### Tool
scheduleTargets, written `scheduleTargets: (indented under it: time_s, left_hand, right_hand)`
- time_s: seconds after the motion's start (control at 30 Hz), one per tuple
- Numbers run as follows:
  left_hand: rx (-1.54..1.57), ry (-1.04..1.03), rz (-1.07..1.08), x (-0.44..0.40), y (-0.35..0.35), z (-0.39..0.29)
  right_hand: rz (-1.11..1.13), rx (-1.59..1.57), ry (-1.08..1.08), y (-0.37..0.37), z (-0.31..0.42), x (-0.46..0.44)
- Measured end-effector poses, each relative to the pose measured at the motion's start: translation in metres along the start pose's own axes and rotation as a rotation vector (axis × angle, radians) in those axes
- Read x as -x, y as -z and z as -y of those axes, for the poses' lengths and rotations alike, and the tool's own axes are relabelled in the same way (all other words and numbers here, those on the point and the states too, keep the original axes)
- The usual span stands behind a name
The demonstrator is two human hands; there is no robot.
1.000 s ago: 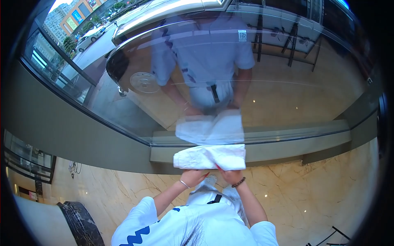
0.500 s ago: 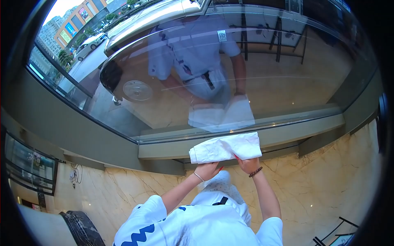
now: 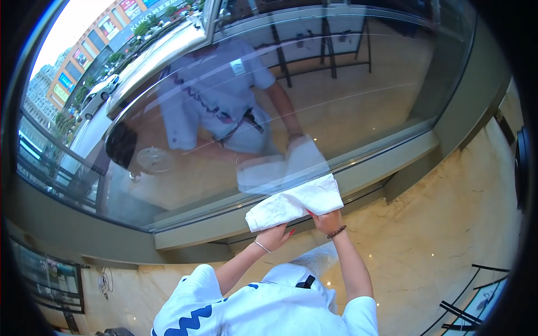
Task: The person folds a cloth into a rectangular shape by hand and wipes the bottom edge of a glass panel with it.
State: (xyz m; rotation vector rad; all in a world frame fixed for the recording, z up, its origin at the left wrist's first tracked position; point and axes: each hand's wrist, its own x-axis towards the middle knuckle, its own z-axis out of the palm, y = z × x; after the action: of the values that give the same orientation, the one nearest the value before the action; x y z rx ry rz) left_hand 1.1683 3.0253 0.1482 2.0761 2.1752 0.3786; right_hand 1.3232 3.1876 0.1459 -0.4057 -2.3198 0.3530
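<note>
A folded white cloth (image 3: 295, 203) is stretched between my two hands, in front of the large window (image 3: 386, 84) and over its sill. The cloth's left end is held by my left hand (image 3: 273, 237), fingers under the near edge and a red-nailed thumb pointing right. My right hand (image 3: 327, 222) grips the right end from below, with most of its fingers hidden by the cloth. The glass mirrors the cloth and my white shirt. Whether the cloth touches the sill, I cannot tell.
The window sill (image 3: 196, 229) runs along below the glass. Underfoot is a marble floor (image 3: 426, 224). A black-framed stand (image 3: 476, 308) is at the lower right, and loose cables (image 3: 105, 281) lie at the left. Outside, a parked car (image 3: 101, 95) and buildings show.
My view has turned, so the window and sill now slant up to the right. Both hands and the cloth sit slightly further left in view, with the same hold.
</note>
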Motion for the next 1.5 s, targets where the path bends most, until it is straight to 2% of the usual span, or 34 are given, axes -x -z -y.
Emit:
scheduleTargets:
  time_s: [0.1, 0.2, 0.23, 0.33, 0.4, 0.47, 0.57, 0.77, 0.9, 1.03, 1.1, 1.2, 1.37, 1.43, 1.5]
  left_hand:
    - [0.042, 0.002, 0.051, 0.003, 0.043, 0.014]
    - [0.036, -0.117, -0.003, 0.023, 0.072, 0.038]
    - [0.097, -0.093, 0.097, 0.019, 0.080, 0.049]
    - [0.050, -0.119, 0.007, 0.013, 0.096, 0.076]
    - [0.176, -0.001, 0.126, -0.010, 0.089, 0.085]
    - [0.219, 0.040, 0.180, -0.040, 0.083, 0.060]
    - [0.093, 0.015, 0.117, -0.086, 0.040, -0.013]
    - [0.002, 0.013, 0.167, -0.219, -0.024, -0.179]
    - [0.002, 0.002, 0.222, -0.306, -0.050, -0.225]
    - [-0.039, -0.047, 0.085, -0.371, -0.077, -0.285]
    - [0.006, -0.046, 0.135, -0.396, -0.093, -0.299]
    - [0.051, -0.014, 0.140, -0.419, -0.095, -0.321]
    - [-0.069, 0.036, 0.115, -0.410, -0.102, -0.328]
    - [-0.127, -0.034, 0.092, -0.401, -0.108, -0.320]
    - [-0.146, -0.073, 0.055, -0.394, -0.112, -0.319]
  right_hand:
    - [0.044, 0.039, -0.041, 0.003, 0.025, -0.025]
    - [0.045, 0.100, -0.055, 0.005, 0.066, -0.046]
    - [0.048, 0.121, -0.075, -0.003, 0.072, -0.055]
    - [0.035, 0.108, -0.043, -0.027, 0.071, -0.082]
    - [0.036, 0.017, -0.075, -0.047, 0.041, -0.089]
    - [0.043, -0.051, -0.057, -0.035, 0.001, -0.089]
    - [-0.007, -0.049, -0.006, 0.036, -0.069, -0.067]
    - [0.005, -0.114, -0.038, 0.169, -0.234, 0.004]
    - [-0.029, -0.097, -0.060, 0.211, -0.322, 0.016]
    - [-0.058, -0.043, -0.128, 0.246, -0.399, 0.038]
    - [-0.047, 0.015, -0.229, 0.258, -0.422, 0.046]
    - [0.020, 0.047, -0.265, 0.266, -0.448, 0.053]
    - [-0.078, 0.096, -0.127, 0.262, -0.453, 0.059]
    - [0.090, 0.085, -0.186, 0.259, -0.448, 0.073]
    - [0.031, 0.064, -0.136, 0.264, -0.445, 0.085]
